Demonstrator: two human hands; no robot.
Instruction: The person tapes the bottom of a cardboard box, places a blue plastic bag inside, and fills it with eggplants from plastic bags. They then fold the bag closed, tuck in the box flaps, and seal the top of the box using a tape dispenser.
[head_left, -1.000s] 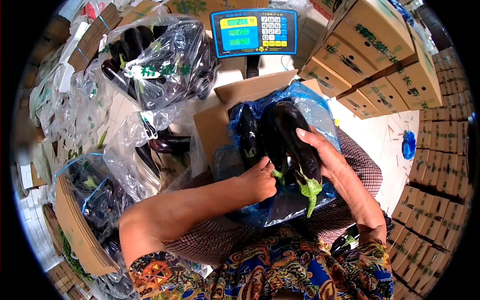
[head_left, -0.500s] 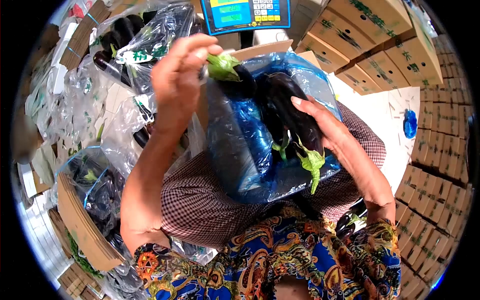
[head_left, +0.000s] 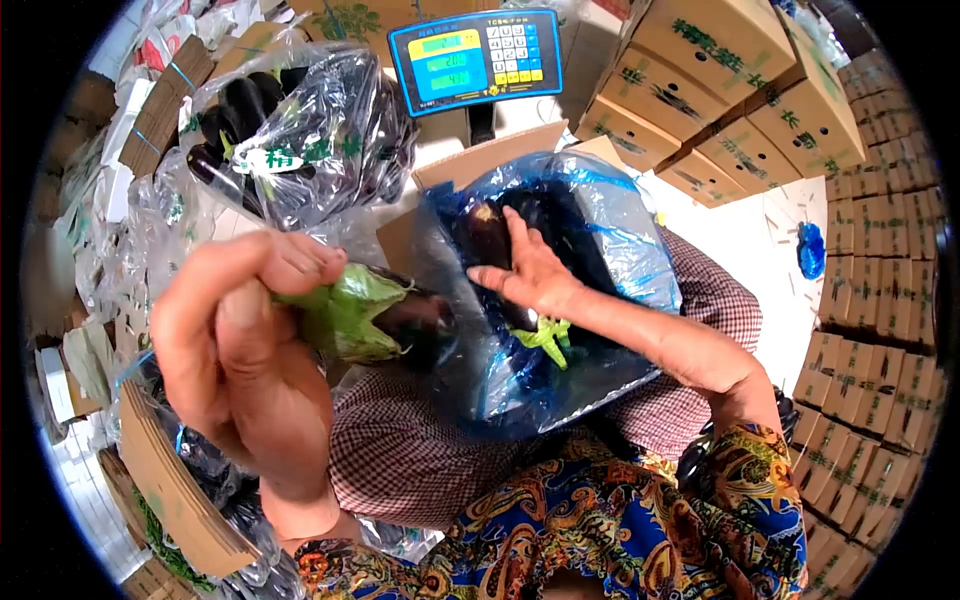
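Observation:
My left hand (head_left: 250, 335) is raised at the left, its fingers closed on the green stem end of a dark eggplant (head_left: 405, 325). That eggplant points right, close to the side of a box lined with blue plastic (head_left: 470, 365). Inside the box my right hand (head_left: 530, 265) rests on another eggplant (head_left: 483, 228), thumb and fingers spread across it. The green cap (head_left: 545, 340) of an eggplant shows below that hand. More dark eggplants lie in the liner, partly hidden by the film and my arm.
Beyond the box stands a digital scale display (head_left: 478, 60). A clear bag of eggplants (head_left: 290, 140) lies at the upper left. Stacked cartons (head_left: 700, 70) rise at the right. Flattened cardboard (head_left: 175, 470) and plastic-wrapped eggplants are at the lower left. Blue plastic (head_left: 811, 250) lies on the floor.
My left hand has come closer and lower left, carrying the eggplant out over the box's left side. My right hand has moved left from one eggplant to another inside the liner.

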